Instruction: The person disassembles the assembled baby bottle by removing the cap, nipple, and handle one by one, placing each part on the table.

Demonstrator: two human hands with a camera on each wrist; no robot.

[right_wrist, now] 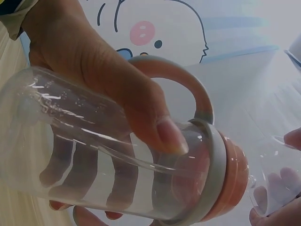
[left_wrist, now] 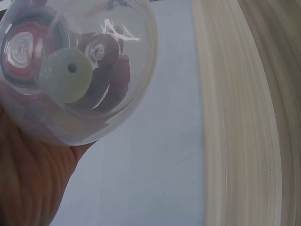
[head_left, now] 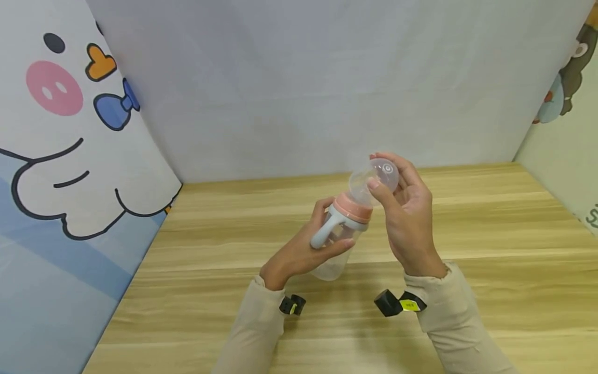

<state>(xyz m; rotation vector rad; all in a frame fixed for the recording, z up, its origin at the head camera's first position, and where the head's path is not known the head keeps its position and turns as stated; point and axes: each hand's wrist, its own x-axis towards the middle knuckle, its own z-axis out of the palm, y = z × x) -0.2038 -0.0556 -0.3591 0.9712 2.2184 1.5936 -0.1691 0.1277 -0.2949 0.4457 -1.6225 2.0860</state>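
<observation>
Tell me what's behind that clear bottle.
In the right wrist view, fingers of the left hand show through the clear wall of the bottle. Whatever lies behind the pink ring is covered.

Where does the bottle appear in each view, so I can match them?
Head: the bottle, below and right of centre.
Left wrist: the bottle, at upper left.
Right wrist: the bottle, from left edge to right of centre.
Shared landmark: the left hand gripping it.
</observation>
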